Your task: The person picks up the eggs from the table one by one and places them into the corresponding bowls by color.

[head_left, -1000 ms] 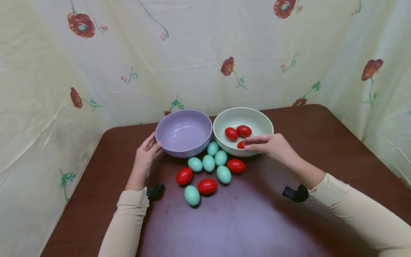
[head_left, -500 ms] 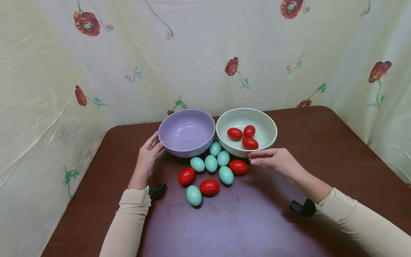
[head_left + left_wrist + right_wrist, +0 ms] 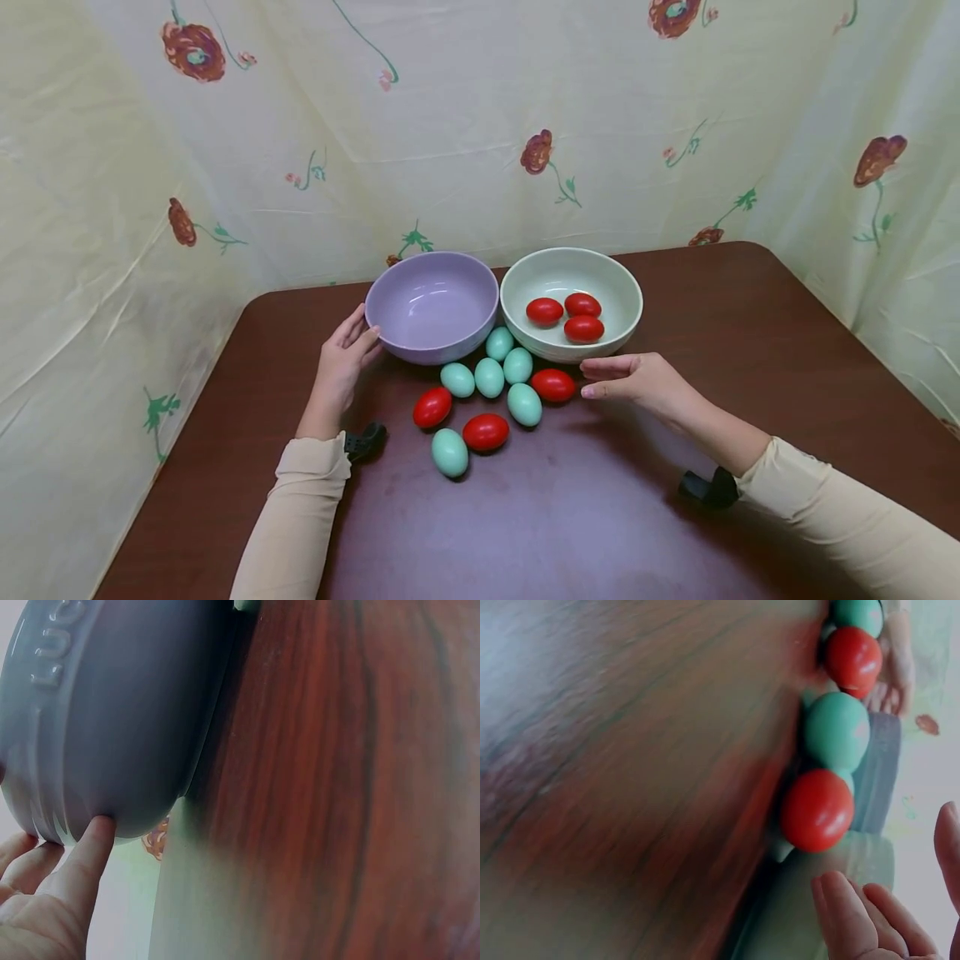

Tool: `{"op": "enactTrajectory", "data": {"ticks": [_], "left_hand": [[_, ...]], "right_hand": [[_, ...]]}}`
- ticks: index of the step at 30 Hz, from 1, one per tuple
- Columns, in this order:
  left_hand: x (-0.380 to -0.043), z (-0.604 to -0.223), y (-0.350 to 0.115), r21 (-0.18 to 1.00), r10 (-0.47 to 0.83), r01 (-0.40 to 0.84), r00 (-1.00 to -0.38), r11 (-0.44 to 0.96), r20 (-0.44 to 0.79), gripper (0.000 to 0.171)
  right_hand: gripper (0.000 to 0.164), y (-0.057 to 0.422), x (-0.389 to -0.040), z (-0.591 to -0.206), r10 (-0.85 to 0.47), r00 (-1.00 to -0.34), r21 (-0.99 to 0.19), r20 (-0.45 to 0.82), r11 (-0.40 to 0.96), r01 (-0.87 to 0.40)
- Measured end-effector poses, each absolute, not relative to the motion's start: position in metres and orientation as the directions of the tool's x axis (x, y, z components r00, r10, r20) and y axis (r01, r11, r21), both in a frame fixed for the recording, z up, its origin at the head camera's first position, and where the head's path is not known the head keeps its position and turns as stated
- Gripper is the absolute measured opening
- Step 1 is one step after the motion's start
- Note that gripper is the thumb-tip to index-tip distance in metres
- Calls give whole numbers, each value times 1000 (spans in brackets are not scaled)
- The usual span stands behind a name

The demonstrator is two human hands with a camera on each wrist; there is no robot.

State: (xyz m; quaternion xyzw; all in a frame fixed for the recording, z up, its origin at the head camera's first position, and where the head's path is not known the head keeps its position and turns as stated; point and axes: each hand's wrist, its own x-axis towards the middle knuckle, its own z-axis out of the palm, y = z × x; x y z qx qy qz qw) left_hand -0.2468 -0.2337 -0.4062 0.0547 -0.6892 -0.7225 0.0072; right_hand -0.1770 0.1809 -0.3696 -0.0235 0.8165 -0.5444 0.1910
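Note:
My left hand (image 3: pixel 342 365) lies against the left side of a purple bowl (image 3: pixel 431 346); its fairly straight fingers (image 3: pixel 84 859) touch the outer wall in the left wrist view. To the right, my right hand (image 3: pixel 647 383) hovers in front of a pale green bowl (image 3: pixel 619 287), thumb and fingers apart with nothing between them. Just left of those fingertips sits a red egg (image 3: pixel 553 386), also visible in the right wrist view. Three red eggs (image 3: pixel 583 329) rest inside the pale green bowl. The purple bowl's visible inside holds nothing.
Several mint-green eggs (image 3: pixel 489 378) cluster in front of the bowls. Nearer on the brown table (image 3: pixel 570 517) lie a red egg (image 3: pixel 432 407), another red egg (image 3: pixel 486 432) and a mint-green egg (image 3: pixel 450 453). A flowered curtain (image 3: pixel 450 125) hangs behind.
My right hand has let go of a red egg in the pale green bowl, then drawn back and down beside the red egg on the table. My left hand stays at the purple bowl.

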Motion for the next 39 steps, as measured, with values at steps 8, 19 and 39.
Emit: {"op": "enactTrajectory", "data": {"ticks": [8, 19, 39], "left_hand": [[-247, -408, -235, 996, -91, -68, -993, -60, -73, 62], [-244, -410, -233, 996, -74, -66, -995, -68, -71, 64], [-245, -405, -233, 997, -76, -55, -995, -51, -59, 62]], "right_hand": [[57, 173, -179, -380, -233, -936, -903, -266, 399, 158], [57, 164, -181, -396, -162, -942, -843, -295, 509, 176], [54, 148, -188, -404, -110, -963, -882, -247, 438, 176]]}}
